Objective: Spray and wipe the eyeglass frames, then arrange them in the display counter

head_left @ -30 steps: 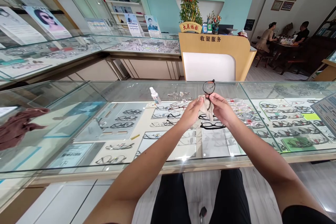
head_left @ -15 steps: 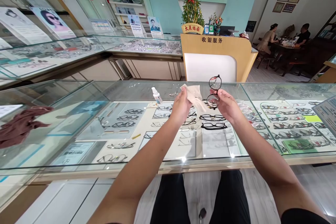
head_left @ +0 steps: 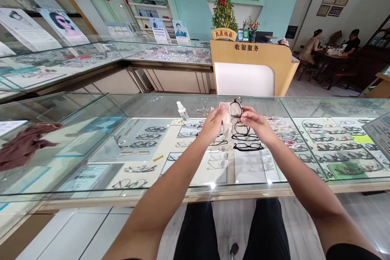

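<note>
Above the glass counter, my left hand (head_left: 214, 122) pinches a pale beige cloth (head_left: 227, 120) between thumb and fingers. The cloth lies against the upper lens of a pair of dark-rimmed glasses (head_left: 236, 108), which is turned nearly upright. My right hand (head_left: 257, 124) grips these glasses near the middle of the frame, its fingers closed. Below the hands, two black-framed pairs, one of them the lower black glasses (head_left: 248, 146), lie in a row. A white spray bottle (head_left: 183, 111) stands on the counter left of my left hand.
Rows of glasses fill the glass display counter (head_left: 183, 189). A crumpled brown cloth (head_left: 27, 144) lies at the left, and a printed sign (head_left: 379, 132) at the right edge. Beyond stands a wooden cashier desk (head_left: 250, 55); two people sit at a far table.
My right hand has moved left with the glasses, bringing them against the cloth. My left hand has shifted slightly right with the cloth.
</note>
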The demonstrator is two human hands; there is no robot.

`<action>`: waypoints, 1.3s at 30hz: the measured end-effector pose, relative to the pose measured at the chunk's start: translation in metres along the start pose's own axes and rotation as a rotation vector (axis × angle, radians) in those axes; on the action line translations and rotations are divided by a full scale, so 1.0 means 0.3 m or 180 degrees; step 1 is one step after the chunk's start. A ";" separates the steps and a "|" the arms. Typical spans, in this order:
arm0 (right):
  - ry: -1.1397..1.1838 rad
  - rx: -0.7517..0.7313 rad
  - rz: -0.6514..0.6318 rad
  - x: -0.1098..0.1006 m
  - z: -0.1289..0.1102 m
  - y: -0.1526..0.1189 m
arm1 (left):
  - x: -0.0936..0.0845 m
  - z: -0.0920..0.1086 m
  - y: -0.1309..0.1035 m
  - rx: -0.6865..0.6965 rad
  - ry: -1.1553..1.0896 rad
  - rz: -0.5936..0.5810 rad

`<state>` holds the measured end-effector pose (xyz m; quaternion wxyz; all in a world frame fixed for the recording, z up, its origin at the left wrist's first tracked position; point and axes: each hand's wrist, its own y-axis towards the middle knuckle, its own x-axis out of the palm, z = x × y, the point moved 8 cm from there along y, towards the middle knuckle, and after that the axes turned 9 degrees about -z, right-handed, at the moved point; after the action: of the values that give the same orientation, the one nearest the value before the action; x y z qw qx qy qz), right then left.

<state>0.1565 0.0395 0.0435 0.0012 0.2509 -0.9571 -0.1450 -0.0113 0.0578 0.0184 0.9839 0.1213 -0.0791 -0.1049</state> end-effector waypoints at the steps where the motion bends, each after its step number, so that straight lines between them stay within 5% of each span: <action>1: 0.0027 0.0044 -0.0042 0.005 0.003 0.000 | 0.004 0.015 -0.005 0.0031 0.0100 -0.0025; 7: 0.0027 0.0120 -0.0278 0.034 0.005 -0.001 | 0.052 0.084 -0.015 0.0202 0.0180 -0.0360; 17: -0.0014 -0.0049 -0.0173 0.028 0.019 0.006 | 0.031 0.030 0.012 0.0002 -0.0443 -0.0205; 26: 0.0443 0.0214 -0.0127 0.043 0.052 -0.002 | 0.072 0.041 -0.002 -0.0110 -0.0410 -0.0526; 39: 0.0405 0.0273 -0.0467 0.119 0.054 -0.020 | 0.068 0.110 -0.049 0.0650 0.0352 0.0185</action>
<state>0.1269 0.0219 0.0238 0.0406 0.3288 -0.9395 -0.0874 -0.0004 0.0320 0.0488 0.9719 0.2243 -0.0385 -0.0610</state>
